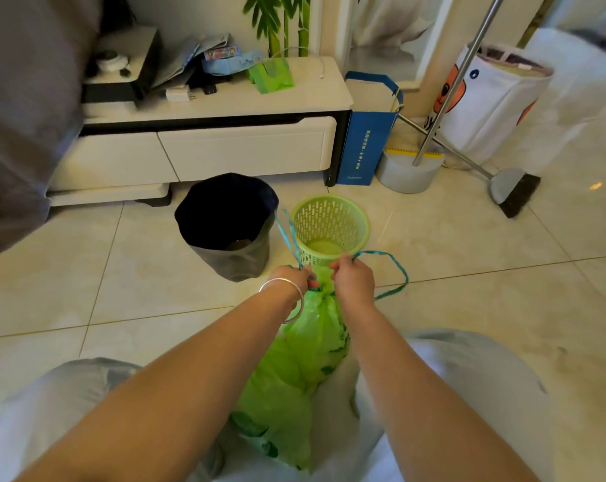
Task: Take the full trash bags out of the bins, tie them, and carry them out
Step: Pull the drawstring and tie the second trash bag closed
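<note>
My left hand (294, 278) and right hand (352, 276) each pinch a blue drawstring (392, 262) of the green trash bag (294, 370), which stands between my knees, just before the green basket bin (329, 224).

Both hands, left hand (292, 278) and right hand (354, 277), pinch the blue drawstring (395, 269) above the green trash bag (294, 373), apparently knotting it.

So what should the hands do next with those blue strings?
Probably cross the blue drawstrings and knot them. The left hand and right hand each hold a string, the green bag already has a gathered neck, and the green basket looks empty.
</note>
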